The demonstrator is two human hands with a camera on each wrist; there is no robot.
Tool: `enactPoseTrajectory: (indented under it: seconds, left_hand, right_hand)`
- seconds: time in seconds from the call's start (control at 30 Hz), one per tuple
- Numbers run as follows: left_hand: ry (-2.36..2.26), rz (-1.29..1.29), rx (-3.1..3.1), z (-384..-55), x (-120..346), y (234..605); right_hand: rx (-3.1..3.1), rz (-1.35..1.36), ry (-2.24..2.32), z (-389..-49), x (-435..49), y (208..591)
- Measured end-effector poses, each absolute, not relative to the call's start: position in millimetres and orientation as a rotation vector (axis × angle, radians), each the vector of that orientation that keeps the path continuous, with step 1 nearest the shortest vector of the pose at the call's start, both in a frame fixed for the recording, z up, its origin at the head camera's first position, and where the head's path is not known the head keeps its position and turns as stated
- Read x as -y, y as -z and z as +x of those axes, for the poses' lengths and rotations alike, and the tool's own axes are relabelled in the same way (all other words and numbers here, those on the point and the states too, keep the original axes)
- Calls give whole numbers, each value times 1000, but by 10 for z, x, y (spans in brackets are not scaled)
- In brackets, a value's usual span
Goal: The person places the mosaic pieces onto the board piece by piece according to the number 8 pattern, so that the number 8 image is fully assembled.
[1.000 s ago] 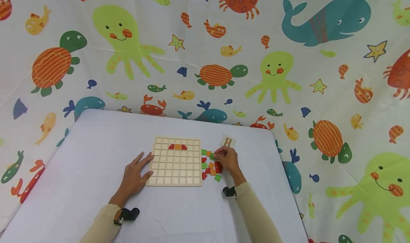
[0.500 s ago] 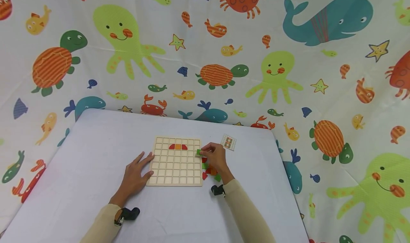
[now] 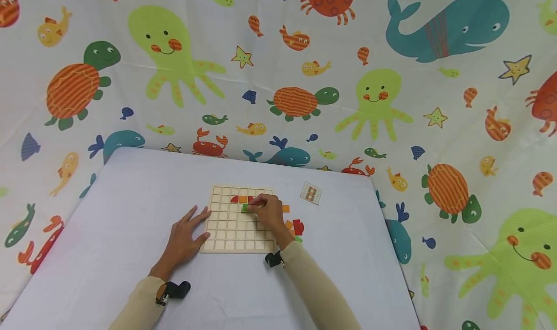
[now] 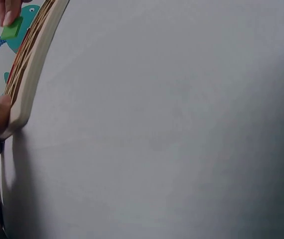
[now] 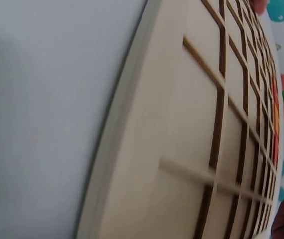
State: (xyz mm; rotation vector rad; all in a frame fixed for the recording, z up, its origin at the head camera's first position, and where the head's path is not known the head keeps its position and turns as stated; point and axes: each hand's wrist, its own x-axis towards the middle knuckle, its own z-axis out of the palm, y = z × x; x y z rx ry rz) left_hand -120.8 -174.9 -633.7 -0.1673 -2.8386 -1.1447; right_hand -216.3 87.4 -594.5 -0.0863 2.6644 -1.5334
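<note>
L hand [image 3: 184, 238] on board [image 3: 231, 236]; R [image 3: 270, 214] w/ grn tile [image 4: 12, 30]

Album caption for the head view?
A right hand pinches a green tile above a gridded board, left hand at its edge.

In the head view, the sleeved left forearm [image 3: 137, 303] is extended from the bottom edge, left of centre, upward and rightward. The left hand [image 3: 183, 238] is held left of centre, its fingers extended and its thumb set apart. The sleeved right forearm [image 3: 317, 287] is angled from the bottom edge upward and leftward. The right hand [image 3: 269, 216] is positioned near mid-frame, thumb and fingertips set in a pinch. In the left wrist view, the left hand is cropped by the left edge.
</note>
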Motion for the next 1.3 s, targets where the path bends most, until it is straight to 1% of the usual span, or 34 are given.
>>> enactPoseTrajectory:
  seconds: [0.23, 0.6, 0.77, 1.0, 1.3]
  left_hand:
    - [1144, -168, 2836, -1198, 1751, 6334]
    - [1124, -187, 2829, -1210, 1736, 6347]
    - [1114, -186, 2823, -1195, 1721, 6321]
    - [1104, -183, 2823, -1181, 1727, 6310]
    - [1094, -198, 2775, -1174, 1723, 6324]
  right_hand:
    - [-2686, -102, 1518, -2163, -619, 5969]
    - [-2797, -61, 1350, -2194, -465, 5977]
    - [-2838, -70, 1247, -2222, -436, 6013]
    - [-2864, -158, 1144, -2235, -436, 6029]
    - [-2782, -181, 1262, -2160, -545, 5943]
